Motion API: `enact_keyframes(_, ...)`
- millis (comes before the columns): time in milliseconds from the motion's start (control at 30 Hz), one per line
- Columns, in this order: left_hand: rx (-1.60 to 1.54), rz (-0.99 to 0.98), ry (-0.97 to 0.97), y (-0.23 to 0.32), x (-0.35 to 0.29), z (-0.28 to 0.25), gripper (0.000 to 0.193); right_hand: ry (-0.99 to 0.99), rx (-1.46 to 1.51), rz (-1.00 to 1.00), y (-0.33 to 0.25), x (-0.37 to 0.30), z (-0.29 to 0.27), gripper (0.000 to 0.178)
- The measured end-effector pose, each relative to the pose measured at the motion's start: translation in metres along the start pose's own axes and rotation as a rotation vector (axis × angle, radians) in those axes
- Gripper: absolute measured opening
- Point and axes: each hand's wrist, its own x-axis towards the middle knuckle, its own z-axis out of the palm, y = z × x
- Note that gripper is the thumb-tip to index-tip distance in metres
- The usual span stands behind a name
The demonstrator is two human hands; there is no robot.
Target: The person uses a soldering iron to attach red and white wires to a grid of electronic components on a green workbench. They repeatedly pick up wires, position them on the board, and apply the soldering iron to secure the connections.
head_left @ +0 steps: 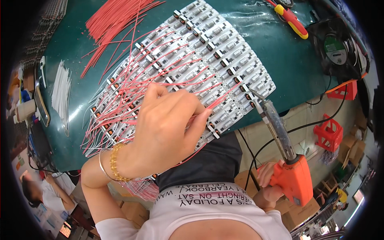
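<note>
My left hand [166, 120] is over a large panel of small white circuit boards [230, 44], its thumb and forefinger pinched on a red wire [226, 96]. The wire's far end runs to a board near the panel's right side. My right hand [267, 182] grips an orange soldering gun [298, 182], whose long metal barrel points up and left. Its tip lies at the panel's right edge, near the wire's end; whether they touch I cannot tell. Many red and white wires [116, 112] fan out from the boards toward the left.
Loose red wires [114, 20] lie at the back left, with a bundle of white wires [61, 94] nearer. A red-and-yellow handled tool [294, 24] and a black fan [336, 48] sit at the right. Red stools [329, 133] stand beyond the green table [292, 84]; a person [56, 192] is at the lower left.
</note>
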Motion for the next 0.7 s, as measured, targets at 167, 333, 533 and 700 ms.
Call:
enact_keyframes(167,-0.032,-0.006,-0.018,-0.004,-0.008,-0.003,0.015,0.026,-0.110,0.132,-0.004,-0.009,-0.005,0.050)
enact_keyframes(333,-0.060,-0.040,-0.042,-0.006,-0.011,-0.005,0.014,-0.007,-0.225,0.168,0.001,-0.010,-0.008,0.041)
enact_keyframes(533,-0.059,-0.034,-0.043,-0.006,-0.011,-0.005,0.015,-0.053,-0.331,0.090,0.005,-0.005,-0.006,0.053)
enact_keyframes(700,-0.052,-0.022,-0.027,-0.006,-0.012,-0.004,0.015,-0.077,-0.523,0.130,0.010,-0.015,-0.016,0.071)
